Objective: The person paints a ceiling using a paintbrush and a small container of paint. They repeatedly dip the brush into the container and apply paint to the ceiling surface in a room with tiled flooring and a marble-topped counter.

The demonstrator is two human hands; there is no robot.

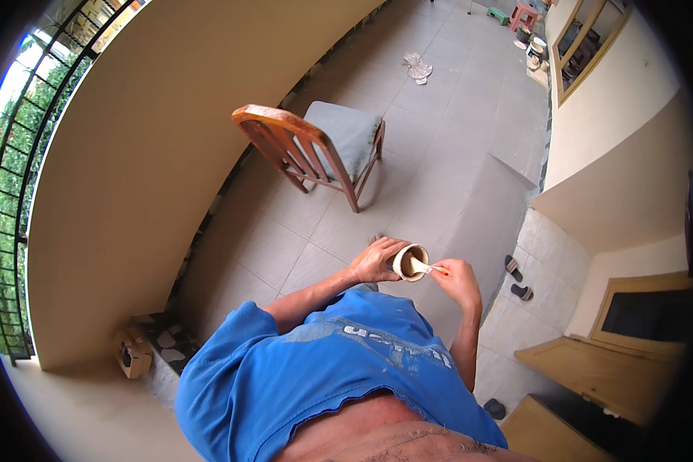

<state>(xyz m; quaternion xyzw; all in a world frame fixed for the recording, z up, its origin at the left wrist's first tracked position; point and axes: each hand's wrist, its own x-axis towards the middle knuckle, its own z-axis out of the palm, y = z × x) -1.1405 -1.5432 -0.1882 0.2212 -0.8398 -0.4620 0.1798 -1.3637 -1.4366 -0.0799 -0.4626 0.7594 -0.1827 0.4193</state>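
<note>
My left hand [376,260] is wrapped around a small round cup [400,264], tilted so its mouth faces me. Pale cream smears coat the cup's rim and inside. Between the fingers of my right hand [460,282] is a thin paintbrush [420,266] with a bit of orange on its handle. Its cream-coated end reaches into the cup. Both hands are in front of my blue shirt [339,362], above the tiled floor. How deep the contents are cannot be made out.
A wooden chair [345,138] with a grey seat stands ahead, beside the beige wall [169,115]. A crumpled cloth [417,68] lies farther off. Slippers [513,268] and an open wooden door [593,369] are on the right. Stools [523,15] and containers [535,50] stand far right.
</note>
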